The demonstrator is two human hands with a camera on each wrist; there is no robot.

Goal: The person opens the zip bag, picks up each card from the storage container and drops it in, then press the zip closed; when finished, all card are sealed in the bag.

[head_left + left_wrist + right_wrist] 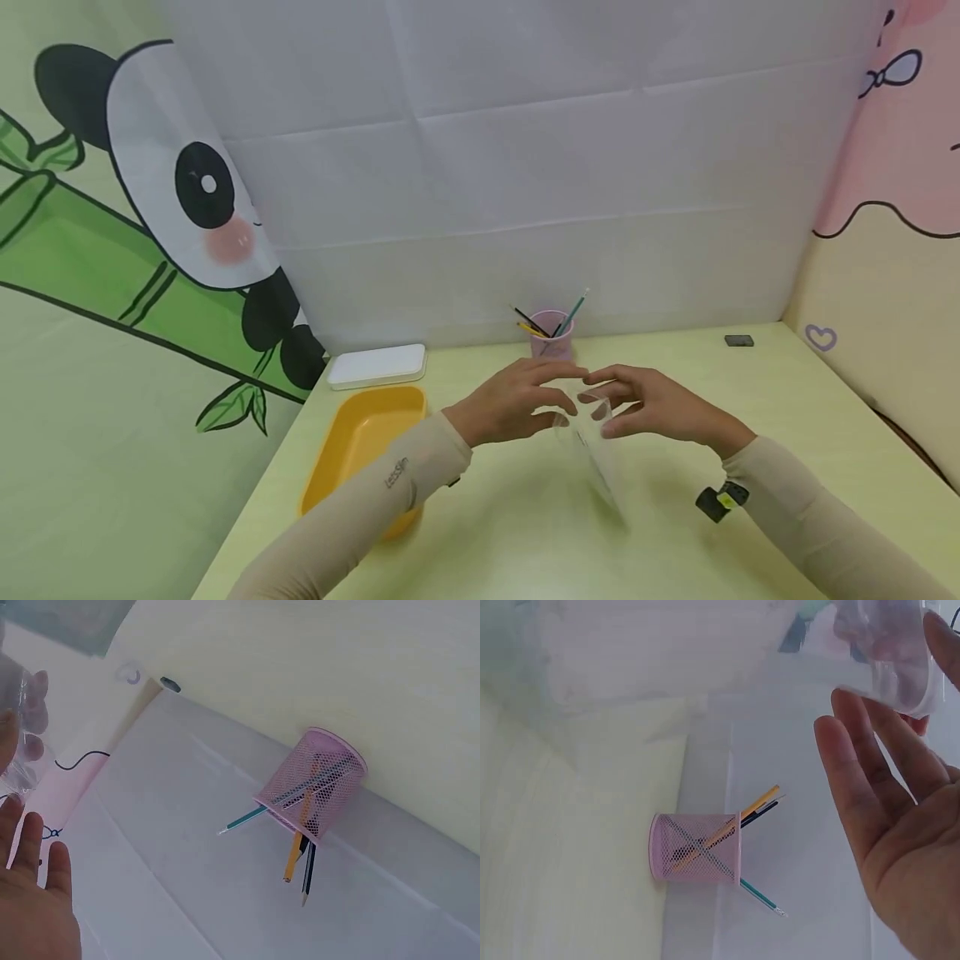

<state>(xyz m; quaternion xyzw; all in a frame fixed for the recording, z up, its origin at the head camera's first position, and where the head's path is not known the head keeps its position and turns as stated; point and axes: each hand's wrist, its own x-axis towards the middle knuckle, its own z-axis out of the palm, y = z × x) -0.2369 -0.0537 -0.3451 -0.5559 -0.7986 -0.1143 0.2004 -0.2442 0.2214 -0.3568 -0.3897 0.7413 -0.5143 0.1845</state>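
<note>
Sleeved forearms nearest. Beyond, pale green surface point(787, 417); on its left an orange tray point(360, 442) with a white lid point(377, 365) behind. Mid-surface, clear plastic bag point(596, 454), pinched at its top by left hand point(517, 404) and right hand point(660, 408), both grips closed on it. Behind, pink mesh pencil cup point(552, 333).

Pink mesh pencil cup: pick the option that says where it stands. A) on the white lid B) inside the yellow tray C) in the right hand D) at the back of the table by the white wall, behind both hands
D: the pink mesh pencil cup stands by the white wall, behind the left hand and right hand, apart from the yellow tray.
</note>
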